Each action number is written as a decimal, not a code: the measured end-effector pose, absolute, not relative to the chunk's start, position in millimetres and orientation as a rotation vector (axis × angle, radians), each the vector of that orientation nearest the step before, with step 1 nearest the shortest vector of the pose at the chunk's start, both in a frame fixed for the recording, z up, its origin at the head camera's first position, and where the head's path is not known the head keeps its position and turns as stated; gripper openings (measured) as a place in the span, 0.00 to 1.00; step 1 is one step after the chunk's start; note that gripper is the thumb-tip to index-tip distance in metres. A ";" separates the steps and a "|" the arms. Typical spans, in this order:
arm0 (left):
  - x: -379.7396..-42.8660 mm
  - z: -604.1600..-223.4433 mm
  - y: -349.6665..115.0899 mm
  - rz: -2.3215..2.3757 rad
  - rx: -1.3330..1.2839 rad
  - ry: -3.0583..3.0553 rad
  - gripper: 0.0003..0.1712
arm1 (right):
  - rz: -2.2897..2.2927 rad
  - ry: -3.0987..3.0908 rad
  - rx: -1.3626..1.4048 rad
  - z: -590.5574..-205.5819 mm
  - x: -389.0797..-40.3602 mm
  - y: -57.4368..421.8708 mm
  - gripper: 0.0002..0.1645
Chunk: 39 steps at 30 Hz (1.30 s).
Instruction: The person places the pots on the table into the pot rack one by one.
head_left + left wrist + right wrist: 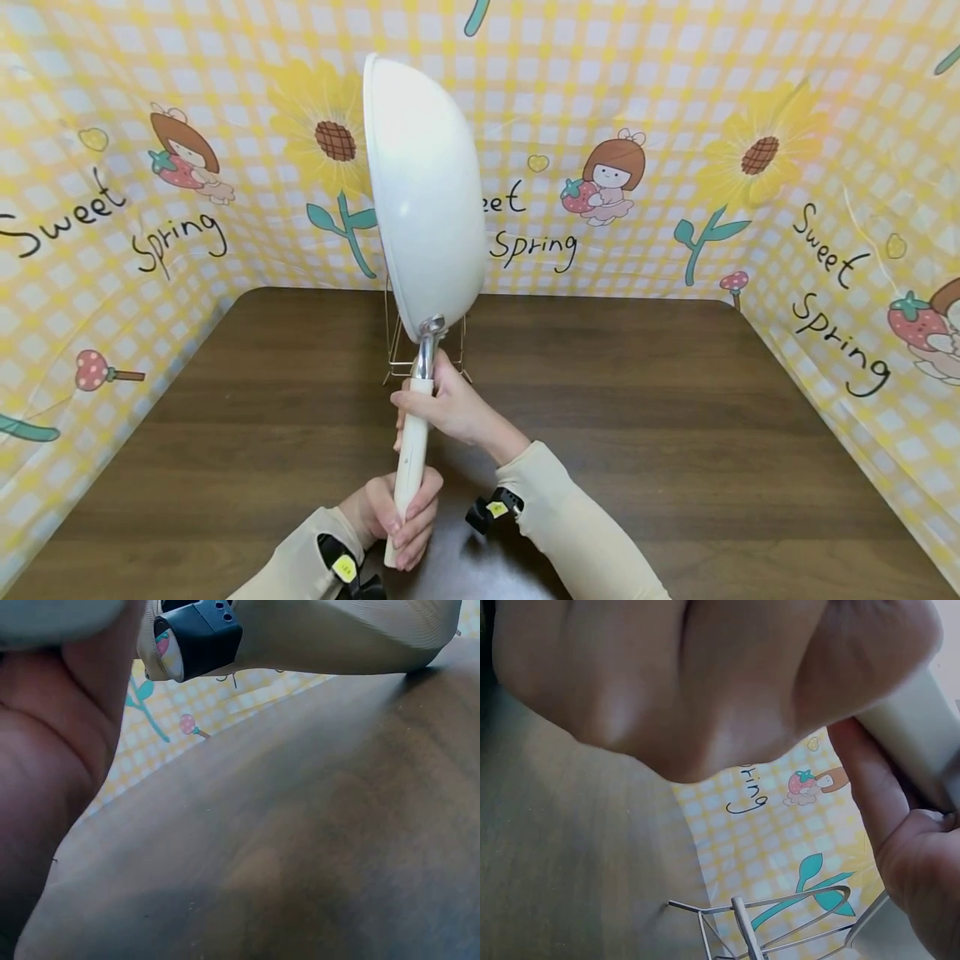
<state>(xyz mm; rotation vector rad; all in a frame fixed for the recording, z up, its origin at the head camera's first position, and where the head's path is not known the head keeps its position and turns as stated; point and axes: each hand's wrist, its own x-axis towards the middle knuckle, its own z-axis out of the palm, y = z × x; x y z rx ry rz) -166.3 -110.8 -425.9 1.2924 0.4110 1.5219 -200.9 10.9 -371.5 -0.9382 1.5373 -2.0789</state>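
A white wok-shaped pan point(427, 192) stands on its side in the air, rim to the left and rounded outside to the right, handle pointing down. My right hand point(457, 404) grips the upper part of its white handle point(412, 454), just below the metal neck point(425, 350). Lower down, my left hand point(405, 512) wraps its fingers round the handle near the end. In the right wrist view, curled fingers point(690, 682) fill the top. The left wrist view has part of my left hand point(52, 742) at its left edge.
Behind the pan, a thin wire rack point(396, 365) stands on the dark wooden table point(637, 417), partly hidden by the pan and my right hand. A yellow checked cloth point(675, 67) with printed flowers and figures encloses the back and sides. Both sleeves carry black wrist straps.
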 end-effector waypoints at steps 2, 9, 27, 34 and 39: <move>-166.9 -428.4 -112.3 1.521 1.273 0.422 0.12 | -2.078 1.547 -0.928 -372.5 -201.1 10.0 0.21; -166.9 -433.9 -115.9 1.517 1.215 0.407 0.12 | -2.082 1.548 -0.903 -377.2 -201.7 6.6 0.20; -160.8 -443.2 -114.0 1.585 1.144 0.412 0.14 | -2.067 1.592 -0.790 -382.5 -200.9 3.4 0.21; -161.0 -449.0 -116.7 1.632 1.115 0.454 0.14 | -2.075 1.599 -0.765 -385.4 -201.4 3.7 0.20; -159.5 -453.4 -120.1 1.655 1.066 0.475 0.13 | -2.096 1.570 -0.725 -392.4 -202.9 2.3 0.19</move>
